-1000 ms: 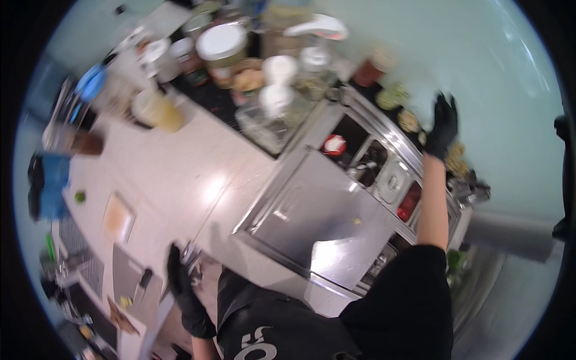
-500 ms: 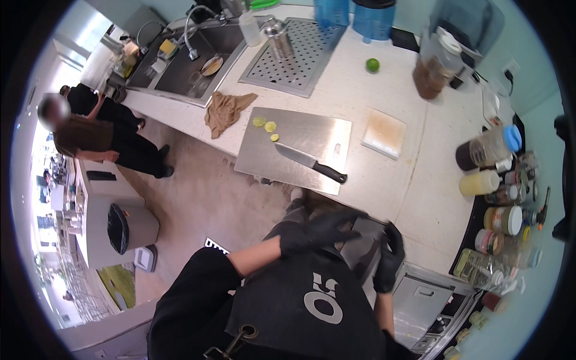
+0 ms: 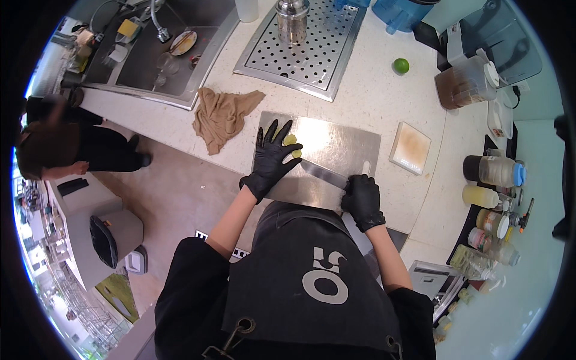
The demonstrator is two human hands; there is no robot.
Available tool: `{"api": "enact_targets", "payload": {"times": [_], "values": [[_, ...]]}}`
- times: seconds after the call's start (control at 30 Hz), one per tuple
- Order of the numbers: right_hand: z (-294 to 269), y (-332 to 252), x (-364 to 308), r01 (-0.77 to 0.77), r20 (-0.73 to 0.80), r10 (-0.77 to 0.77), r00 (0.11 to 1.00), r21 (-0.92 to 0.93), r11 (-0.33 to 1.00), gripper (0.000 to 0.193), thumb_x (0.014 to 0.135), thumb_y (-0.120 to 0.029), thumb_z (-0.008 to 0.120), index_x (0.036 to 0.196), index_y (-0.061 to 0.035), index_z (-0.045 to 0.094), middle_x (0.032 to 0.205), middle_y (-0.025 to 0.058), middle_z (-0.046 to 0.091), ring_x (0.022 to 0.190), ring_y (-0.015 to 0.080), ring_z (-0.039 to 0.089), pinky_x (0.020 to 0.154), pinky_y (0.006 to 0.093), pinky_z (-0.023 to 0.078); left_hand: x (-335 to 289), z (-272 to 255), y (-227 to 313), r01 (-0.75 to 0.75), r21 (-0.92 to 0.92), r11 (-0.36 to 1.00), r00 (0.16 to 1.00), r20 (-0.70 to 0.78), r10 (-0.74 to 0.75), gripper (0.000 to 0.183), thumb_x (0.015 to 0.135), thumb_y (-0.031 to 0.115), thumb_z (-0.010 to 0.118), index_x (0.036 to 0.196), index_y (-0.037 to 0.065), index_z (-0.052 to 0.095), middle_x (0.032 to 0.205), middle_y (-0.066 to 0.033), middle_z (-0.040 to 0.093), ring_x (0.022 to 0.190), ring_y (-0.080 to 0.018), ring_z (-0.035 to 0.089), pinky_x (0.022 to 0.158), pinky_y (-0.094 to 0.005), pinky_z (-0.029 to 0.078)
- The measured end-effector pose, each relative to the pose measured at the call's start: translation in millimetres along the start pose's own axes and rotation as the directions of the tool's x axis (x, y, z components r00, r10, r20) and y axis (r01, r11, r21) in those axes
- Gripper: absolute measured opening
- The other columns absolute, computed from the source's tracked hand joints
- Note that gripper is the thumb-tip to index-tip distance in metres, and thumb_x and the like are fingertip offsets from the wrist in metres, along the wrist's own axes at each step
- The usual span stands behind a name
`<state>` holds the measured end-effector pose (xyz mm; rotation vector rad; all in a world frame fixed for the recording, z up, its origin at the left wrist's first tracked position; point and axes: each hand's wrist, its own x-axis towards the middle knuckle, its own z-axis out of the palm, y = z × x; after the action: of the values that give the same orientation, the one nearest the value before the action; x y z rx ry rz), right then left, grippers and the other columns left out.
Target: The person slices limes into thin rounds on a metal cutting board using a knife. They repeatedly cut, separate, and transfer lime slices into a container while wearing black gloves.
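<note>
A metal cutting board (image 3: 342, 135) lies on the counter in front of me. On its left half are lime slices (image 3: 290, 140). My left hand (image 3: 273, 159), in a black glove, is over that side with its fingers spread, thumb and forefinger beside the slices; whether it touches them I cannot tell. My right hand (image 3: 362, 201), also gloved in black, is closed round the handle of a kitchen knife. The knife blade (image 3: 324, 174) points left toward the slices, low over the board. The handle is hidden under my fingers.
A brown cloth (image 3: 223, 117) lies left of the board, near the sink (image 3: 195, 90). A shaker (image 3: 293, 24) stands on the perforated drain tray (image 3: 327, 84). To the right are a whole lime (image 3: 401, 66), a white square block (image 3: 411, 148), a pitcher (image 3: 465, 87) and several jars.
Both hands have come up from in front of my apron onto the board. The right hand has taken hold of the knife; the left has spread beside the lime slices. My view has shifted.
</note>
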<state>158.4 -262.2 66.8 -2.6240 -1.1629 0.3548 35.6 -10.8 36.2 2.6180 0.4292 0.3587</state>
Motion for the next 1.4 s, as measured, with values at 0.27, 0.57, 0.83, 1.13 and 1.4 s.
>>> {"api": "enact_targets", "payload": {"times": [0.27,0.57,0.83,1.13,1.4], "values": [[-3,31,-43,-0.162,-0.042,0.175,0.984,0.225,0.961,0.035,0.073,-0.004,0.062,0.107,-0.0052,0.053,0.095,0.0174,0.056,0.083,0.0380,0.057,0.070,0.0483,0.047,20,2,-32,0.070,0.036,0.997,0.997,-0.026,-0.069,0.034,0.073,0.025,0.074,0.106,0.020,0.066,0.149,-0.0128,0.035,0.139,-0.0383,0.025,0.111,-0.0575,0.015],[-41,42,-100,-0.443,0.084,0.533,0.842,0.671,0.594,0.048,0.077,0.010,0.060,0.121,0.0004,0.047,0.107,0.0125,0.061,0.084,0.0177,0.059,0.071,0.0304,0.049,141,5,76,-0.215,-0.413,0.885,0.973,-0.169,0.158,0.068,0.075,0.019,0.072,0.136,0.008,0.044,0.145,-0.0176,0.038,0.136,-0.0382,0.031,0.112,-0.0463,0.026],[-101,53,-147,-0.619,0.260,0.739,0.621,0.742,0.259,0.049,0.094,-0.016,0.055,0.141,-0.0098,0.040,0.088,0.0086,0.064,0.054,0.0111,0.056,0.048,0.0267,0.046,365,133,144,-0.424,0.217,0.880,0.901,0.202,0.384,0.063,0.080,0.002,0.052,0.139,0.022,0.045,0.151,-0.0192,0.026,0.138,-0.0414,0.028,0.108,-0.0520,0.033],[-127,92,-127,-0.473,0.122,0.719,0.684,0.825,0.309,0.039,0.092,-0.007,0.059,0.129,-0.0038,0.048,0.077,0.0024,0.060,0.059,0.0063,0.054,0.046,0.0216,0.042,307,114,112,-0.369,-0.474,0.799,0.909,-0.006,0.416,0.041,0.084,0.012,0.069,0.123,0.011,0.057,0.116,-0.0109,0.060,0.105,-0.0256,0.058,0.089,-0.0320,0.048],[-63,65,-66,-0.207,0.165,0.135,0.977,0.582,0.786,0.026,0.095,-0.027,0.054,0.105,-0.0034,0.057,0.082,0.0210,0.067,0.070,0.0377,0.065,0.058,0.0464,0.049,12,30,102,0.196,-0.247,0.949,0.980,0.056,-0.188,0.056,0.071,0.017,0.082,0.120,0.010,0.056,0.114,-0.0114,0.061,0.102,-0.0258,0.061,0.086,-0.0354,0.051]]}}
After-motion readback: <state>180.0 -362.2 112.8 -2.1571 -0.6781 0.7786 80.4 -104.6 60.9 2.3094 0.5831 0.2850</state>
